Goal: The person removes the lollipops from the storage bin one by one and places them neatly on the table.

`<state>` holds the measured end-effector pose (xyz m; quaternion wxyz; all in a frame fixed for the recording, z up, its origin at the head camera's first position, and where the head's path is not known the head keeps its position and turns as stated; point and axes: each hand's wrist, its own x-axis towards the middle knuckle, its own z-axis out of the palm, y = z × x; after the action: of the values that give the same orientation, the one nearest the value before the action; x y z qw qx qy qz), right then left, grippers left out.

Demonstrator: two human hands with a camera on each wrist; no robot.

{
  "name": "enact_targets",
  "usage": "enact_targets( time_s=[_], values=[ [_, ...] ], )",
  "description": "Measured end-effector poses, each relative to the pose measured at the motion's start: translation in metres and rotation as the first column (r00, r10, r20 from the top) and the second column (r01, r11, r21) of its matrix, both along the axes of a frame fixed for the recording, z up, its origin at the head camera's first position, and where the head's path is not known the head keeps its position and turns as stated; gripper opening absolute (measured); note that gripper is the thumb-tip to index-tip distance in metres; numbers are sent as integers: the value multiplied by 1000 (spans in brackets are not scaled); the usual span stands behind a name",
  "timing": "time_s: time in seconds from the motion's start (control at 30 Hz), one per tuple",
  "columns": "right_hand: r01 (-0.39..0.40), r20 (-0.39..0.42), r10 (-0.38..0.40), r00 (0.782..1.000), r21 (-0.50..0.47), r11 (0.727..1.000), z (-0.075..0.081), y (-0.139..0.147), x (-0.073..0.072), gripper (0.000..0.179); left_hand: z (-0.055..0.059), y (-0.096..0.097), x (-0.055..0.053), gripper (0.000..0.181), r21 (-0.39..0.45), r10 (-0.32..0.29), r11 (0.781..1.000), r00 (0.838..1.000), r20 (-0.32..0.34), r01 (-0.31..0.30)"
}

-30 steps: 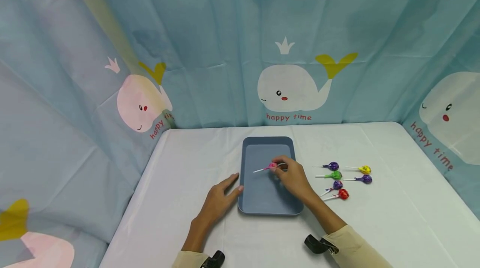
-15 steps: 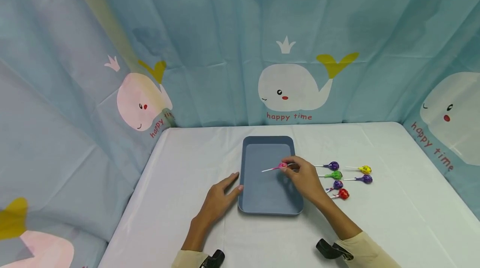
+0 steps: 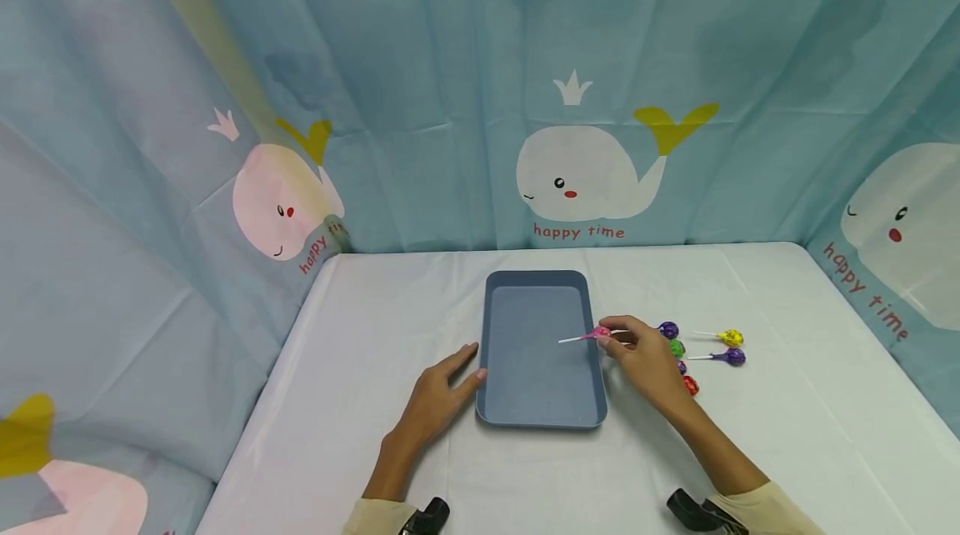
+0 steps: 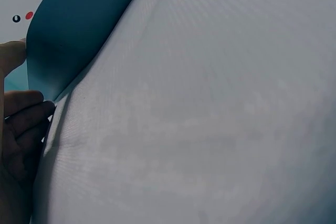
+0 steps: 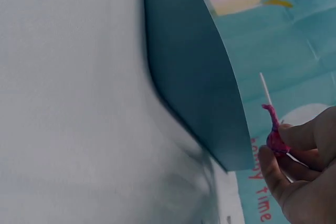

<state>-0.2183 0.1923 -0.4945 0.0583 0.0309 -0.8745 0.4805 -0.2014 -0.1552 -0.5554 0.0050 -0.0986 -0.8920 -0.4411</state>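
Note:
Between thumb and fingers my right hand [image 3: 643, 356] pinches a pink lollipop [image 3: 602, 333] by its candy end, over the right rim of the blue-grey tray [image 3: 540, 368]. The lollipop's white stick points left across the tray; the right wrist view shows the same pink lollipop [image 5: 277, 142] at the fingertips. My left hand [image 3: 437, 400] rests at the tray's left side, thumb and fingertips against the rim. In the left wrist view the left hand's fingers [image 4: 31, 116] lie beside the tray wall [image 4: 68, 40].
Right of the tray, partly behind my right hand, lie several lollipops: a yellow one [image 3: 731, 338], purple ones [image 3: 733, 357] [image 3: 667, 330], a green one [image 3: 677, 348] and a red one [image 3: 691, 385]. A whale-print curtain [image 3: 450, 185] hangs behind the white tablecloth [image 3: 390, 310].
My right hand has moved right with the pink lollipop, from over the tray's middle to its right rim, and now covers parts of the other lollipops. My left hand has stayed put.

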Motion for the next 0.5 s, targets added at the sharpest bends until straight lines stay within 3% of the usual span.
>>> enact_targets(
  time_s=[0.2, 0.5],
  values=[
    [50, -16, -49, 999, 48, 998, 5, 15, 5, 30, 0, 0, 1, 67, 1, 0, 1000, 1000, 7, 0],
    [66, -11, -65, 998, 55, 996, 7, 38, 15, 34, 1, 0, 0, 67, 5, -4, 1000, 1000, 8, 4]
  ],
)
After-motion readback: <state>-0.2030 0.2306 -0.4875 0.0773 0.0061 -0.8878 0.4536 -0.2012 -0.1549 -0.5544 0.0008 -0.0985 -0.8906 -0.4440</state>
